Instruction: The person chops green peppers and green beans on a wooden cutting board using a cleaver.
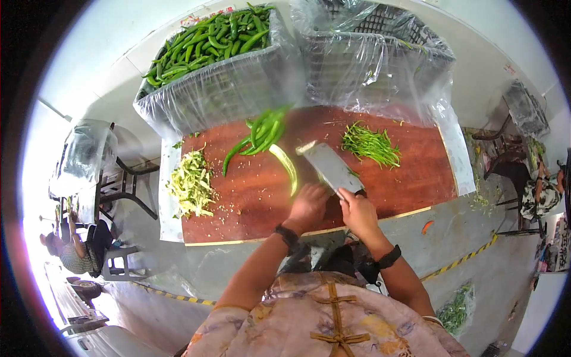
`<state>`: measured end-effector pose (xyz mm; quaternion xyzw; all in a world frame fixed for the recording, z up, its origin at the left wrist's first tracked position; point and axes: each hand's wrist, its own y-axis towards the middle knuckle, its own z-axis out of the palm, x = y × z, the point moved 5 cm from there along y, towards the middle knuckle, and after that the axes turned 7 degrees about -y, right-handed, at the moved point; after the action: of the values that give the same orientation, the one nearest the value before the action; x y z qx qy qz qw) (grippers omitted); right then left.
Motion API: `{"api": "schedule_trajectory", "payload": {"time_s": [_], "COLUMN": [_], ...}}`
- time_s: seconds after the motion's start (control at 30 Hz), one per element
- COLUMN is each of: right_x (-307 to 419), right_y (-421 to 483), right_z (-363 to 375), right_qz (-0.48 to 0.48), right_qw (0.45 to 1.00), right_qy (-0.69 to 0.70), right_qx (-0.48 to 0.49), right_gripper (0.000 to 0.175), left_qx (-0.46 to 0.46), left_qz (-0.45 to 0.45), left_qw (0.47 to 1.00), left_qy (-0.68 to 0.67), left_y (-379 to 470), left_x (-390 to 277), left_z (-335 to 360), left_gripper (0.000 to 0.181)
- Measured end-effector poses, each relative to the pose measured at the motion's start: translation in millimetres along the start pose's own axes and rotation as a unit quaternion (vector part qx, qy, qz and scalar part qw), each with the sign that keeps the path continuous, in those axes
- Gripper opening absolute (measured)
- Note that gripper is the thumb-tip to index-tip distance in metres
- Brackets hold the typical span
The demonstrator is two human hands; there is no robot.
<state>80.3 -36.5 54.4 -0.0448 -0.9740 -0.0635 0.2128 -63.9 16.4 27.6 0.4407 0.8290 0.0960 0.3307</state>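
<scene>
My right hand (360,213) grips the handle of a cleaver (332,167), its broad blade pointing up and left over the reddish-brown wooden board (250,201). Some pale bits cling to the blade's far end. My left hand (308,204), blurred, is at the board's near side, left of the cleaver; whether it holds anything cannot be made out. Just beyond it lies a split green chili pepper (285,167) with its pale inside up. Several whole green chili peppers (263,131) lie in a loose bunch behind. Scraped pale pepper cores (192,185) are heaped at left, thin green strips (371,145) at right.
A plastic-lined crate full of green chili peppers (214,44) stands behind the board at left, beside another plastic-lined crate (379,62). Other people sit at far left (76,254) and far right (542,194). A plastic bag of greens (457,308) lies on the floor.
</scene>
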Motion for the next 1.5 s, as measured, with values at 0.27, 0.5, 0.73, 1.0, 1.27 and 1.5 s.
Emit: {"api": "schedule_trajectory", "payload": {"time_s": [0.27, 0.5, 0.73, 1.0, 1.27, 1.5], "right_x": [-16, -35, -45, -29, -10, 0], "right_y": [-13, -73, -99, -109, -116, -109], "right_z": [-50, -56, -53, -46, -53, -45], "right_qz": [0.034, 0.065, 0.052, 0.026, 0.037, 0.001], "right_qw": [0.990, 0.992, 0.995, 0.997, 0.997, 0.993], "right_qy": [0.119, 0.097, 0.056, -0.020, -0.066, -0.118], "right_qx": [-0.068, -0.056, -0.072, -0.067, -0.016, -0.022], "right_gripper": [0.034, 0.034, 0.034, 0.033, 0.037, 0.034], "left_qx": [0.055, 0.052, 0.052, 0.023, 0.011, -0.001], "left_qz": [-0.044, -0.001, -0.143, -0.081, -0.044, -0.035], "left_qw": [0.997, 0.986, 0.986, 0.996, 0.998, 0.999], "left_qy": [0.022, 0.160, 0.061, 0.010, -0.039, -0.002], "left_y": [18, 56, 35, 11, 5, 1], "left_x": [22, 52, 24, 10, -4, -4], "left_z": [-3, 7, 24, 19, 20, 22], "left_gripper": [0.037, 0.032, 0.037, 0.027, 0.022, 0.017]}}
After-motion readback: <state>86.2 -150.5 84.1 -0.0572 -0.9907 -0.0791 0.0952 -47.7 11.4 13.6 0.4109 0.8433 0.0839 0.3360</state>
